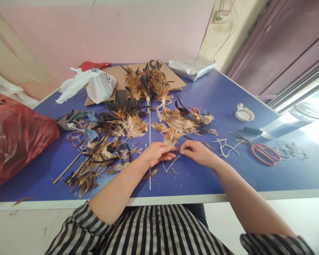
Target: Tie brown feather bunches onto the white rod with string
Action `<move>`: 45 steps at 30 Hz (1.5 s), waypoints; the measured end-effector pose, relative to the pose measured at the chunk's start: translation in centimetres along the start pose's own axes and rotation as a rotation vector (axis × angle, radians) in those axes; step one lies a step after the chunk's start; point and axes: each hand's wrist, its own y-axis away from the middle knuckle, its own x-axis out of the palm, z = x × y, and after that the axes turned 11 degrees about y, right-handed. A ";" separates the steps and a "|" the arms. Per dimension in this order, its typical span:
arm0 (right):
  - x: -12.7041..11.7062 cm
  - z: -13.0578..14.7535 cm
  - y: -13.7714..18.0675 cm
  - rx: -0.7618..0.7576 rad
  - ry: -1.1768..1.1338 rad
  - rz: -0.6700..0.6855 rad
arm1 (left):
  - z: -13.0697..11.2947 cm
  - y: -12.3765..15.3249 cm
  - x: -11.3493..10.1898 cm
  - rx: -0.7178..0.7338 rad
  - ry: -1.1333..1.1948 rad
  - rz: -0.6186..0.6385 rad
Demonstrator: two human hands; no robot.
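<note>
My left hand is closed around the base of a small bunch of brown feathers, tips pointing away from me. Just to the right, my right hand has its fingers pinched together near the bunch's base; whatever they grip is too small to make out. Below both hands a thin white string lies on the blue table. Beyond the bunch rests a pile of pale brown feathers. Left of my hands are heaps of black and brown feathers and loose feathers.
Feather bundles lie on cardboard at the back, beside a white plastic bag and a silver packet. A red bag bulges at left. Red-handled scissors, a knife, string and a small dish lie right.
</note>
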 end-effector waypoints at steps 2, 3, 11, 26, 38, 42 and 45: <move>0.1 0.0 0.0 -0.018 0.018 -0.003 | 0.1 -0.1 0.0 -0.012 -0.007 0.001; 0.3 -0.1 0.0 -0.028 0.037 -0.001 | 0.1 -0.1 -0.1 -0.014 -0.012 -0.002; 0.6 -0.4 -0.4 -0.118 0.098 0.022 | -0.1 -0.1 -0.3 -0.013 -0.017 -0.010; 0.2 0.3 -0.3 0.122 -0.389 -0.189 | 0.4 0.0 0.3 -0.020 0.033 0.012; 0.9 1.4 0.8 0.285 -0.455 -0.267 | 0.2 0.0 0.4 0.179 0.004 -0.019; 1.2 2.3 1.0 0.276 -0.397 -0.292 | 0.3 -0.1 0.4 0.233 -0.022 -0.008; 1.6 2.4 0.8 0.291 -0.402 -0.311 | 0.4 0.1 0.6 0.259 -0.074 0.001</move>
